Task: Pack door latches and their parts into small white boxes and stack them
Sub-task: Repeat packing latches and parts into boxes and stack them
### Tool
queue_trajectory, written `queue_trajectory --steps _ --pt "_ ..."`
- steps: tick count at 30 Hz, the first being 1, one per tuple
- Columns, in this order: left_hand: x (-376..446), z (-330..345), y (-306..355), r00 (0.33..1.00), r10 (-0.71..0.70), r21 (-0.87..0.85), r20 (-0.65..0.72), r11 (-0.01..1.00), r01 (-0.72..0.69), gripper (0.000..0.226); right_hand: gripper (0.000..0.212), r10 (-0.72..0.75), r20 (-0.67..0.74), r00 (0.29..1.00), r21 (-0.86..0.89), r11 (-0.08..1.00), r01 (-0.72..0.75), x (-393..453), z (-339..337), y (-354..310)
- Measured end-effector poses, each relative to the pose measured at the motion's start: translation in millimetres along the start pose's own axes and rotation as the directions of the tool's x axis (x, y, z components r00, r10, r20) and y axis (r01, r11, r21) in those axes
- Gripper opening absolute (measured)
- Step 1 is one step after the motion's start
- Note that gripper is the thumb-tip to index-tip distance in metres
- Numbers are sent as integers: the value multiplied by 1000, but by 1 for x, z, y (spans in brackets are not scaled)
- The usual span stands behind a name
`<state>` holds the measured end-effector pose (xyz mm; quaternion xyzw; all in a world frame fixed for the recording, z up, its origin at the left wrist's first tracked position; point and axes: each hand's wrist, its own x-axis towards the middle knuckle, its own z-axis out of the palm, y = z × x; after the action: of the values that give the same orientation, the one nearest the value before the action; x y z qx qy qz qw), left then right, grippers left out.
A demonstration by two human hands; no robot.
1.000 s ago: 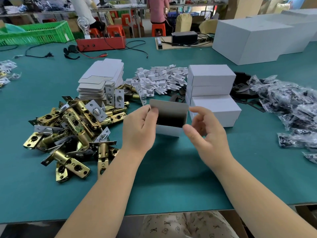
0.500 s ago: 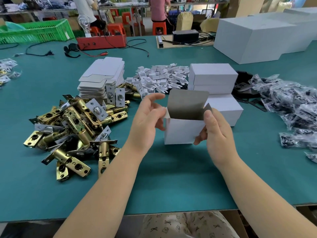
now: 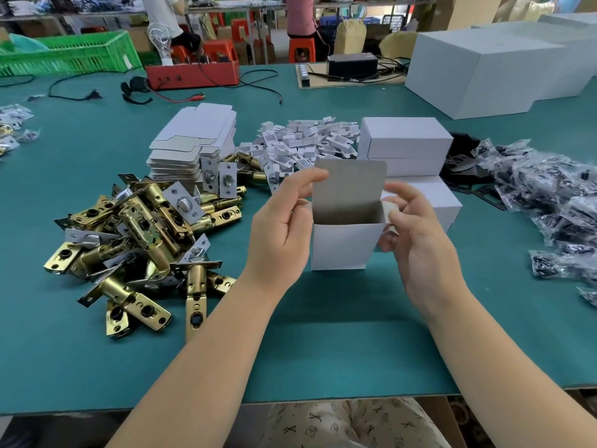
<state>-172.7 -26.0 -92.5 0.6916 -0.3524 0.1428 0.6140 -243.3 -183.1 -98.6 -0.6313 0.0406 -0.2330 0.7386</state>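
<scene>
One small white box [image 3: 342,244] stands upright at the centre of the teal table [image 3: 323,344], its top open and its lid flap raised toward 12 o'clock. The left hand [image 3: 281,227] grips the box's left side, thumb and forefinger curled at the upper left corner of the flap. The right hand [image 3: 416,234] holds the right side, its fingers pinching the small side flap there.

At 9 o'clock from the box lies one heap of brass door latches [image 3: 139,240] with silver faceplates, tangled too thickly to count exactly; well over a dozen show. At 11 o'clock, just behind the heap, sits one stack of flat unfolded box blanks [image 3: 193,147]. At 12 o'clock is one loose pile of small white folded card pieces [image 3: 307,140], too many to count. At 1 o'clock, just behind the right hand, closed white boxes [image 3: 407,137] are stacked: two on top of each other at the back and at least one more lower in front, partly hidden by the hand. At 3 o'clock spreads one pile of clear plastic bags [image 3: 555,195] with dark parts inside, and some flat black plates [image 3: 465,156] lie between it and the stacked boxes.

Farther off, at 2 o'clock, stand two large white cartons [image 3: 484,69]; at 11 o'clock one red tray [image 3: 193,74]; at 10 o'clock one green crate [image 3: 71,53].
</scene>
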Motion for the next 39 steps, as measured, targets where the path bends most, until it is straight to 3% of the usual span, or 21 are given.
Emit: queue_trajectory --steps 5,12,16,19,23,27,30,35,39 --pt "0 -1 -2 990 -91 -65 105 993 99 50 52 -138 128 982 -22 990 142 -3 -4 0" --pt "0 0 4 987 -91 217 136 974 60 60 50 -273 165 948 -164 940 299 -11 2 1" --pt "2 -2 10 992 -62 346 110 938 20 69 38 -286 155 946 -325 889 322 -12 1 2" --pt "2 -5 9 985 -29 395 171 918 -41 78 37 -283 168 944 -436 838 329 -13 4 3" --pt "3 -7 7 964 -81 353 254 935 -14 77 46 -299 177 938 -564 750 345 -11 4 6" --pt "1 -3 7 962 -146 291 231 954 75 54 38 -291 157 944 -617 717 324 -11 5 6" --pt "1 -2 7 956 -178 256 231 959 117 47 28 -192 156 969 -557 793 247 -13 7 4" --pt "1 -2 2 940 -194 225 279 965 132 33 18 -209 150 966 -529 809 257 -13 8 6" --pt "1 -1 1 918 -233 136 321 971 198 35 33 -139 167 976 -507 837 206 -12 8 7"
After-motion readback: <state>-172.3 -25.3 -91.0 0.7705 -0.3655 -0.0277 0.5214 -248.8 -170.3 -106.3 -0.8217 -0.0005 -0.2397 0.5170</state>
